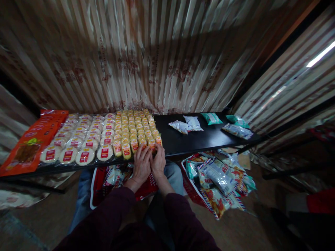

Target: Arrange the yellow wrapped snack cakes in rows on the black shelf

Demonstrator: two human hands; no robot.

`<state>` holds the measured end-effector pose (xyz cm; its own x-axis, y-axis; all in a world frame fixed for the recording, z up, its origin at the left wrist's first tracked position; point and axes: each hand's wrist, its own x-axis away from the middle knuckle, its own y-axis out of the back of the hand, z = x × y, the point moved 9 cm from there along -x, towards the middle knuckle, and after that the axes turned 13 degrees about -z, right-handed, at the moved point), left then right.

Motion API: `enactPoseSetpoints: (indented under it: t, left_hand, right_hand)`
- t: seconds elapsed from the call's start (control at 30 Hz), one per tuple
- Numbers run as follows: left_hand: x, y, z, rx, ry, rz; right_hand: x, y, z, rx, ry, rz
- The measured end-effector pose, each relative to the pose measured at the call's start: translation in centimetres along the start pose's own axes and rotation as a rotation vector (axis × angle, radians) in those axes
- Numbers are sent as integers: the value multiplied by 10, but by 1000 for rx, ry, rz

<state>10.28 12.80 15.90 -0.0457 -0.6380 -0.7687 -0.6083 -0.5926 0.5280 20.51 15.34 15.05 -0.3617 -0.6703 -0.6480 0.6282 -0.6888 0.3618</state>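
Rows of small yellow wrapped cakes [134, 127] with orange-red labels stand packed together on a black shelf [180, 141]. At their front edge my left hand [142, 164] has its fingers curled against the nearest cakes. Close beside it, thumbs nearly touching, my right hand [158, 162] grips at the front right corner of the same rows. My fingers partly cover the cakes they press on. Left of the yellow block lie rows of round white wrapped crackers [86, 156] with red labels.
An orange snack bag [34, 143] lies at the shelf's left end. White packets [193, 123] and green packets [211, 118] lie on its right part. Below are a red basket [92, 188] across my legs and another basket [187, 170] heaped with snack bags [218, 177]. A striped curtain [146, 55] hangs behind.
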Motion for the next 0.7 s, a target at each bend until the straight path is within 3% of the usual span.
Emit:
enactPoseSetpoints:
  t: [0.23,0.47,0.57,0.7]
  left_hand:
    - [8,-9,-7,-111,-196,67]
    - [10,-16,-8,-124,-276,130]
    - [8,-15,-8,-126,-303,128]
    - [5,-13,-9,-135,-331,99]
  right_hand:
    - [5,-5,-7,-98,-30,46]
    - [11,2,-3,-79,112,73]
    - [7,9,1,-39,169,43]
    - [-11,13,-9,9,111,-65]
